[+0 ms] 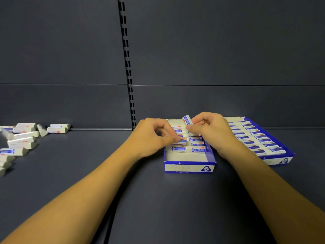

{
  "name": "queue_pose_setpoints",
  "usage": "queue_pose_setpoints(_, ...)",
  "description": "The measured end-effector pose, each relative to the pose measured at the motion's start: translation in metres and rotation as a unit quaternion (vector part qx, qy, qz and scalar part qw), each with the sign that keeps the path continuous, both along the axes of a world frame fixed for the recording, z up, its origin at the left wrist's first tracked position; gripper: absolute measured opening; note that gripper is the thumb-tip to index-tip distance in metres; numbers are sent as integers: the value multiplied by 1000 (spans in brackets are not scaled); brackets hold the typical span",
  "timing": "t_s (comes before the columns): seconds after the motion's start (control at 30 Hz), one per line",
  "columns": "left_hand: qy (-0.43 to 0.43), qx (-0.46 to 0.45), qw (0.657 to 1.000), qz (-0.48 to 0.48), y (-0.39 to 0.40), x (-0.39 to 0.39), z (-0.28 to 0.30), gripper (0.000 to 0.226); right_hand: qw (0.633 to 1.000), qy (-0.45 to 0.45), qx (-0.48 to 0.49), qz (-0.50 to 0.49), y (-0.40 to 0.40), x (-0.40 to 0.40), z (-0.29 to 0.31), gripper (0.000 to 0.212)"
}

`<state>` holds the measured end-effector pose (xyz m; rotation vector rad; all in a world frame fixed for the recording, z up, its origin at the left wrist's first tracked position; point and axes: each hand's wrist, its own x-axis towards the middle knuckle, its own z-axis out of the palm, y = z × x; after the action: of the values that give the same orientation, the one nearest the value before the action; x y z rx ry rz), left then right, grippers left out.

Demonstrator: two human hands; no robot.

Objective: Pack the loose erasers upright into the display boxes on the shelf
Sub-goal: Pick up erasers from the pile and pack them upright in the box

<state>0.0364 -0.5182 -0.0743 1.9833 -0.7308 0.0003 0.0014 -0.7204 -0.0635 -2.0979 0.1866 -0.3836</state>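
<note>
A blue and white display box (190,167) marked 2B stands on the dark shelf in the middle, with rows of white and blue erasers (197,150) in it and a bare strip at its front. Over the box, my right hand (211,127) pinches one eraser (187,120), tilted, above the back rows. My left hand (153,136) pinches another eraser (181,141) among the packed rows. A pile of loose erasers (22,140) lies at the far left of the shelf.
A second display box (274,156), packed with erasers, stands right of the first, partly behind my right forearm. A slotted upright (127,64) runs down the dark back panel. A seam in the shelf runs toward the front edge below my left forearm.
</note>
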Motion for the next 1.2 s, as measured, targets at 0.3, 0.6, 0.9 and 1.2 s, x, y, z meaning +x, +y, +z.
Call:
queue_pose_setpoints(0.3,-107,114,987,40,-4,3,-7,9,1000,10,-7,11,2,-1,0,25)
queue_pose_setpoints(0.6,-149,197,968,40,-7,-3,0,13,1000,11,-16,12,2,1,-2,24)
queue_pose_setpoints(0.9,-183,294,937,48,-13,-7,4,20,997,-4,55,53,0,-3,3,20)
queue_pose_setpoints(1.2,-150,290,945,32,-18,-15,6,11,993,-28,67,95,-4,-9,6,22)
